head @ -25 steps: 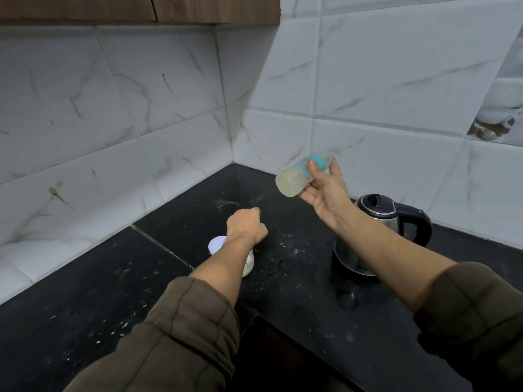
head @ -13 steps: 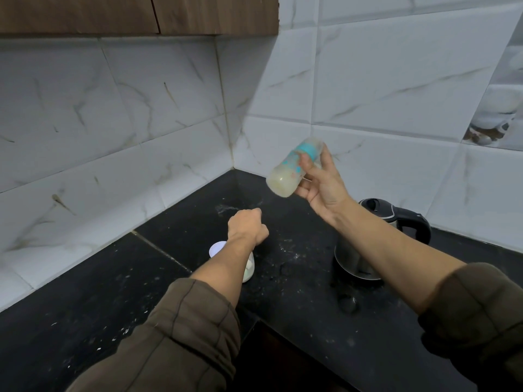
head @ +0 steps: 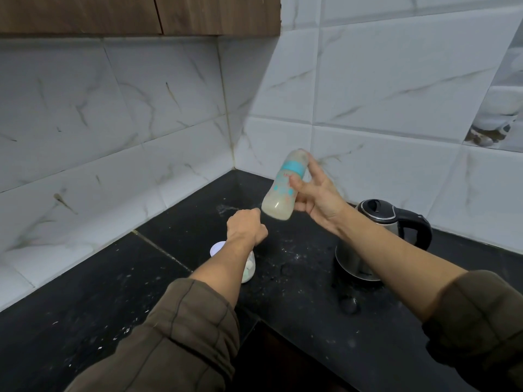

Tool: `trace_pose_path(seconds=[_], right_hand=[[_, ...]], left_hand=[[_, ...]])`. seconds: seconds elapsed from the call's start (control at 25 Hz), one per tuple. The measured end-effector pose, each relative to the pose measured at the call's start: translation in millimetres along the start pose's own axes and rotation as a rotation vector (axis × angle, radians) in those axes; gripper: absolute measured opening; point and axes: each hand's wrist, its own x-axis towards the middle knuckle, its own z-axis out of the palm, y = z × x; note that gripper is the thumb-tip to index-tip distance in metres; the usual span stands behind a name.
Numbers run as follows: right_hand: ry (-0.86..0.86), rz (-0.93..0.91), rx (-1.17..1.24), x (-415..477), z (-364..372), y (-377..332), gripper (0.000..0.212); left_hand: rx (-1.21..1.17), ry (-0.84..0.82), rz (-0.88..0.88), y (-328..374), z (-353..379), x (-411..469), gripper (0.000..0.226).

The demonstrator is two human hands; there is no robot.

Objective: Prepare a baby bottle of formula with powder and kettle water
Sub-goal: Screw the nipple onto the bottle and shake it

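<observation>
My right hand [head: 317, 198] holds a baby bottle [head: 284, 188] with a teal collar, tilted with its top up and to the right, full of cloudy pale formula. It hangs above the black counter [head: 297, 292] near the wall corner. My left hand [head: 246, 224] is a closed fist, held just above the counter and below the bottle's base. Under my left forearm stands a small white container [head: 219, 247] with a pale lid, partly hidden. A steel kettle [head: 376, 222] with a black lid and handle sits on the counter to the right, its body partly behind my right forearm.
White marble-look tiles cover both walls meeting in the corner. A wooden cabinet [head: 141, 12] hangs above on the left. White powder specks are scattered over the counter. A dark recess [head: 283, 360] opens at the counter's front edge between my arms.
My right hand has swung the bottle from nearly lying flat to more upright, and the bottle has risen a little. My left fist has stayed in place.
</observation>
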Motion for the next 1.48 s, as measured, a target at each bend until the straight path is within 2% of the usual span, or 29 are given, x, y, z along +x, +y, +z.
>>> trace_pose_path(seconds=[0.08,0.12,0.24,0.32,0.52,0.6,0.68,0.76,0.8,0.92,0.96,1.04,1.12,1.2,1.24,1.32,1.4,1.48], right_hand=[[-0.146,0.04,-0.088,-5.4,1.5,3.4,0.084],[-0.143,0.032,-0.079,-5.2,2.2,4.4,0.083],[0.06,-0.042,0.051,3.3,1.5,0.9,0.083],[0.109,-0.063,0.09,9.0,-1.8,-0.2,0.083],[-0.181,0.052,-0.16,2.5,-1.9,-0.2,0.087],[-0.102,0.022,-0.103,4.9,-2.0,-1.1,0.086],[0.059,-0.022,0.011,11.3,-2.8,-3.1,0.086],[0.119,-0.041,0.083,15.8,-3.3,-2.8,0.081],[0.085,-0.025,0.077,14.7,-2.7,-2.4,0.078],[-0.17,0.054,-0.074,7.5,-1.5,0.1,0.081],[-0.194,0.06,-0.094,6.4,-1.7,1.0,0.081],[-0.073,0.021,-0.036,10.0,-4.1,1.5,0.083],[0.157,-0.019,0.096,19.9,-8.6,0.3,0.084],[0.293,-0.001,0.202,28.1,-12.0,0.7,0.071],[0.277,0.055,0.19,26.8,-10.7,0.1,0.06],[0.095,0.211,0.04,16.0,-6.7,-0.7,0.047],[-0.105,0.308,-0.114,6.7,-5.1,2.9,0.051],[-0.097,0.299,-0.096,6.5,-8.0,9.5,0.052]], left_hand=[[-0.022,-0.01,-0.009,1.8,-1.9,-0.2,0.019],[-0.034,-0.006,-0.009,1.9,-1.7,0.7,0.019],[-0.016,0.007,0.001,1.2,-1.5,3.4,0.032],[-0.013,0.009,0.006,-0.2,-1.5,5.4,0.036],[-0.051,0.0,0.0,3.4,-3.0,8.7,0.02],[-0.021,0.01,0.004,4.0,-2.4,10.3,0.021],[0.0,0.019,0.001,2.0,-0.5,12.8,0.033],[-0.002,0.029,0.0,0.4,1.1,15.4,0.039],[-0.008,0.027,-0.002,0.5,2.1,16.4,0.036],[-0.042,0.012,-0.008,2.2,1.5,16.4,0.019],[-0.052,0.019,-0.011,1.4,2.2,16.8,0.018],[-0.033,0.027,-0.008,-0.1,5.3,19.4,0.024],[-0.011,0.031,-0.004,-2.6,8.5,21.9,0.035],[-0.004,0.03,0.0,-4.1,9.6,23.2,0.038],[-0.003,0.035,0.001,-4.2,11.1,24.9,0.038],[0.005,0.033,0.005,-3.4,11.8,26.8,0.033],[0.021,0.02,0.016,-2.9,12.6,27.6,0.027],[0.018,0.013,0.021,-4.3,14.2,28.5,0.026]])
